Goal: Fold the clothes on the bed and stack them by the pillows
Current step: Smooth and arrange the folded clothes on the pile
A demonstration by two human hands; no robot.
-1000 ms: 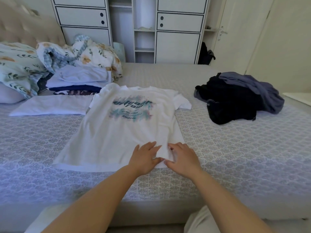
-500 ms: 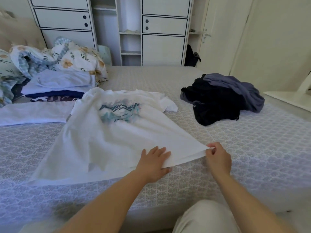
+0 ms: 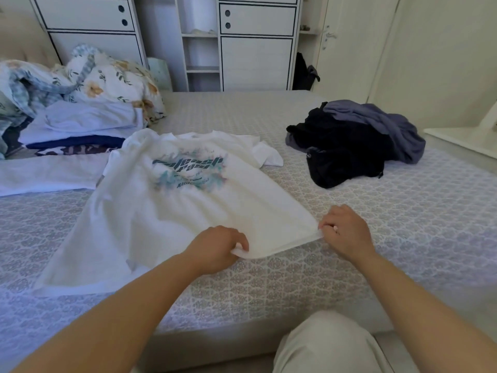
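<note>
A white T-shirt (image 3: pixel 172 211) with a teal print lies spread on the bed (image 3: pixel 403 238), print up. My left hand (image 3: pixel 215 247) pinches its bottom hem near the middle. My right hand (image 3: pixel 345 231) pinches the hem's right corner, and the cloth between them is pulled taut and slightly lifted. A stack of folded clothes (image 3: pixel 80 130) sits at the far left beside the floral pillows (image 3: pixel 107 76). A heap of unfolded dark clothes (image 3: pixel 355 141) lies at the right.
A flat white garment (image 3: pixel 45 173) lies left of the T-shirt. A white wardrobe (image 3: pixel 255 41) stands behind the bed. A white surface (image 3: pixel 462 138) juts in at the right edge. My knee (image 3: pixel 330 343) is against the bed's near edge.
My right hand slid right along the hem to its corner and gripped it. My left hand went from lying flat on the shirt to pinching the hem. The hem's right part has lifted.
</note>
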